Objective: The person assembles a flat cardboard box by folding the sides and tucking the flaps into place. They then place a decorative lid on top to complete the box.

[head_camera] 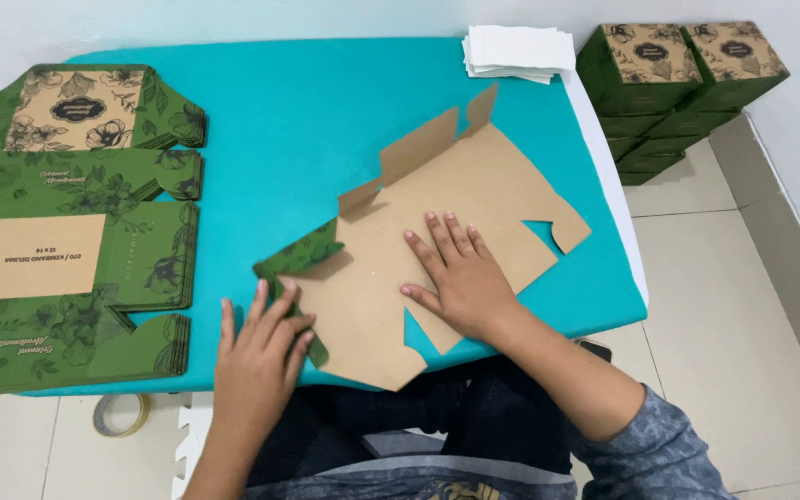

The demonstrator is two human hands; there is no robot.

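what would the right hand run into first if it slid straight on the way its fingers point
The right hand lies flat on the brown box blank, fingers pointing up and left. Going straight on, it would probably meet the blank's raised flap first, though depth is unclear.
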